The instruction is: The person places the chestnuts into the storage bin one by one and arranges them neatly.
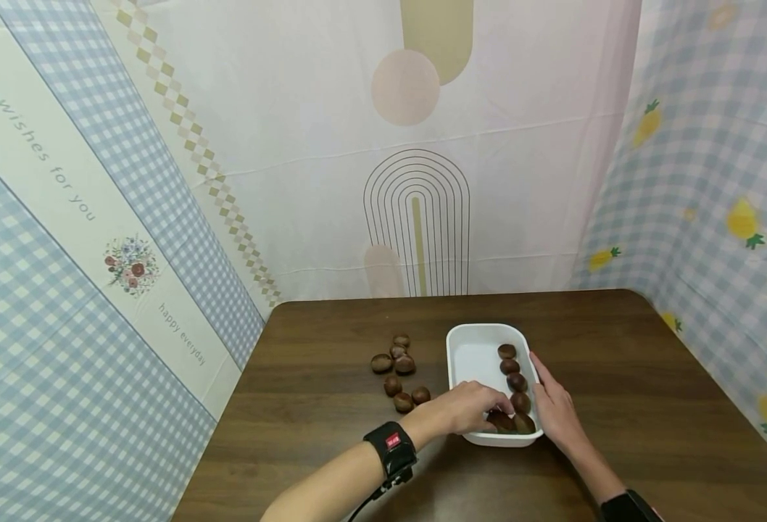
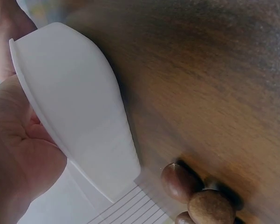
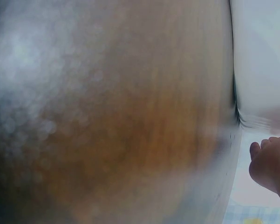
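Grip of the left hand (image 1: pixel 467 407): thumb and fingers curled about a brown chestnut (image 1: pixel 502 423), read as a pinch; contact partly hidden. Chestnut is inside the white tray (image 1: pixel 475 355), at its near end, just to the right of the palm and beside the near wall. Its long axis appears to run roughly left to right, across the tray, whose own long axis runs near to far.

Key relation, as judged: sideways spacing between this chestnut and the corner chestnut (image 1: pixel 523 423) immediately to its right. Touching or slightly apart, cannot tell. Corner piece is the near end of a row of five along the right wall; the other four (image 1: pixel 517 382) extend toward the far end.

Left hand is the nearer one, entering over the tray's near left corner. Right hand (image 1: pixel 555 409) lies along the outside of the right wall, thumb by the rim; whether it pinches the wall or only presses, cannot tell.

Outward: seven loose chestnuts (image 1: pixel 404 364) on the bench (image 1: pixel 318 420), left of the tray. Black band (image 1: pixel 390 449) on the left wrist. Printed cloth (image 1: pixel 520 181) hangs beyond the far edge.
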Demonstrator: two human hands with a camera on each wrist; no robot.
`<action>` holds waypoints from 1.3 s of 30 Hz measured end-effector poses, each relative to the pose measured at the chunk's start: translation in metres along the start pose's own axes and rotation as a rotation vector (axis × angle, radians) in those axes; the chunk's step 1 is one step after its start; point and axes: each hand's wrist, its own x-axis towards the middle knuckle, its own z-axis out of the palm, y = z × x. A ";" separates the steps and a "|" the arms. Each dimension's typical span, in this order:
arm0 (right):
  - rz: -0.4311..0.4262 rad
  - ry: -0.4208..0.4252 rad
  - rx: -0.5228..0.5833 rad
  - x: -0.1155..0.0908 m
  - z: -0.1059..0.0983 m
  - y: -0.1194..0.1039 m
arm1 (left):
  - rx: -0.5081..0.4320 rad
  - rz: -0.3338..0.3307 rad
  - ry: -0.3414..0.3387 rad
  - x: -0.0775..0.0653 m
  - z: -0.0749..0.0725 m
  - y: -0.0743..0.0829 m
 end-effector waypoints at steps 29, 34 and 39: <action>-0.009 -0.004 -0.008 -0.001 -0.001 -0.001 | -0.221 0.018 -0.013 -0.003 -0.020 -0.014; 0.033 -0.036 -0.003 0.000 -0.001 -0.002 | -0.260 0.011 0.096 -0.013 -0.034 -0.031; 0.075 -0.065 0.006 0.000 -0.002 -0.003 | -0.272 -0.064 0.190 -0.031 -0.050 -0.045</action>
